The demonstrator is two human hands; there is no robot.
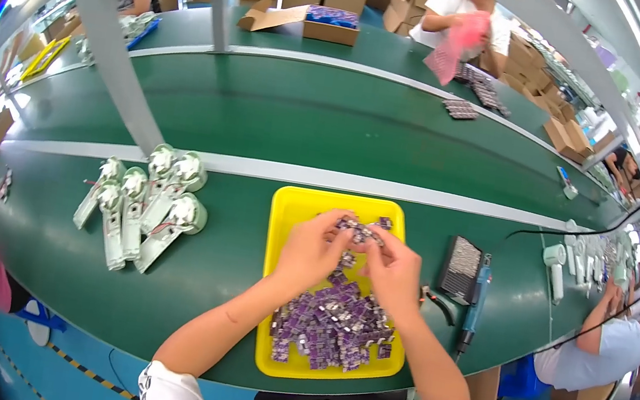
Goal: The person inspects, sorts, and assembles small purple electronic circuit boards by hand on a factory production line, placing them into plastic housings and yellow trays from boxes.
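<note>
Both my hands meet over the far half of a yellow tray [271,276]. Between the fingertips of my left hand [315,245] and my right hand [393,273] is a small strip of purple circuit boards [361,231], gripped from both sides. The fingers partly cover it. Below my hands, a heap of small purple circuit boards [330,326] fills the near half of the tray. A few more boards lie under and just beyond my fingers.
Several pale green handheld housings [138,210] lie to the left. On the right are a black box of small metal parts [461,269], a blue electric screwdriver [474,310] and pliers [439,305]. A metal post [114,28] rises at left. Co-workers sit around the green bench [281,128].
</note>
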